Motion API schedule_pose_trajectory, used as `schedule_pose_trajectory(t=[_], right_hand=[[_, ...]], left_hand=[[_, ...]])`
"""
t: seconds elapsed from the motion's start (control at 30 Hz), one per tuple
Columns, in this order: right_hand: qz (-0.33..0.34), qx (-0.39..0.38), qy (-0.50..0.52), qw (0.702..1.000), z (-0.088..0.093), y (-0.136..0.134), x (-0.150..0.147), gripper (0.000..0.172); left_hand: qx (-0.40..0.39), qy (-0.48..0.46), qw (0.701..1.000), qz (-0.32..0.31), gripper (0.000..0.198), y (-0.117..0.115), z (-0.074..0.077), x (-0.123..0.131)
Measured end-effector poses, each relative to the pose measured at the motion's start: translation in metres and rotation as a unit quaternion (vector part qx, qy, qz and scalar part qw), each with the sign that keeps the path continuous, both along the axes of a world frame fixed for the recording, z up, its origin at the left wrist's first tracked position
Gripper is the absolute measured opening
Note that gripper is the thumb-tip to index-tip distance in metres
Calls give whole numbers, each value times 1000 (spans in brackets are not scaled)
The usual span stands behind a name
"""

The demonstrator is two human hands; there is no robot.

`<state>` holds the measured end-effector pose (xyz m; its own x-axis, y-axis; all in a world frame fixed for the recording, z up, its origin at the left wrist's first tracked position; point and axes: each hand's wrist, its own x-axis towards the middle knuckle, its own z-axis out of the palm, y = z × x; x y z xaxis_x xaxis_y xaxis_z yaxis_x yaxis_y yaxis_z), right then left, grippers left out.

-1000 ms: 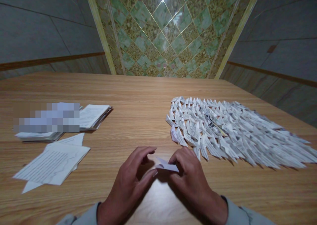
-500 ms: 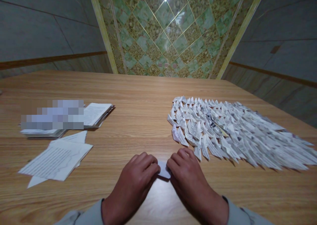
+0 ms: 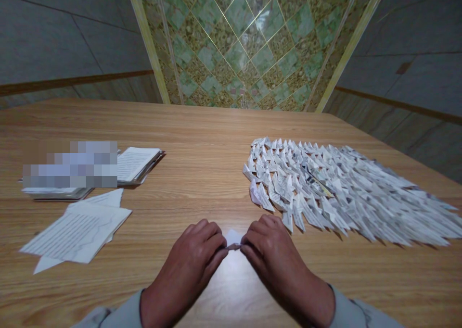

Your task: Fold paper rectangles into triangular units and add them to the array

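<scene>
My left hand [image 3: 191, 265] and my right hand [image 3: 274, 263] meet over the near middle of the wooden table [image 3: 202, 140]. Both have their fingers curled and pinch a small folded piece of white paper [image 3: 233, 238] between them. Only a little of the paper shows between the fingertips. To the right of my right hand lies a wide spread of several small folded paper pieces [image 3: 335, 188], laid in overlapping rows.
Loose printed sheets [image 3: 77, 227] lie at the near left. Behind them sits an open book or stack of pages [image 3: 133, 164], partly blurred out. A tiled wall panel [image 3: 238, 44] rises beyond the table's far edge.
My left hand, open a second ago, has closed onto the folded paper. Both hands drew together, and the paper is now folded smaller and mostly hidden between the fingers.
</scene>
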<state>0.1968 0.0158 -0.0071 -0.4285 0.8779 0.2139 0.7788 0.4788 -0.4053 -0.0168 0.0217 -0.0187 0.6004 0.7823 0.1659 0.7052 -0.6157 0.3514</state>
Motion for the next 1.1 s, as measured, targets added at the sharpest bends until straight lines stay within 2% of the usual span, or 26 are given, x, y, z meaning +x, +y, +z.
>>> schedule_pose_trajectory(t=[0.2, 0.5, 0.73, 1.1], right_hand=[[-20, -17, -14, 1000, -2, 1, -3, 12], [-29, 26, -37, 999, -11, 3, -8, 10], [-50, 52, -52, 996, -15, 5, -11, 9], [-70, 75, -71, 992, -17, 6, -13, 12]], left_hand=[[-26, 8, 999, 31, 19, 4, 0, 2], [-28, -13, 999, 16, 16, 11, -1, 1], [-18, 53, 998, 38, 17, 14, 0, 5], [12, 73, 996, 57, 10, 12, -3, 7]])
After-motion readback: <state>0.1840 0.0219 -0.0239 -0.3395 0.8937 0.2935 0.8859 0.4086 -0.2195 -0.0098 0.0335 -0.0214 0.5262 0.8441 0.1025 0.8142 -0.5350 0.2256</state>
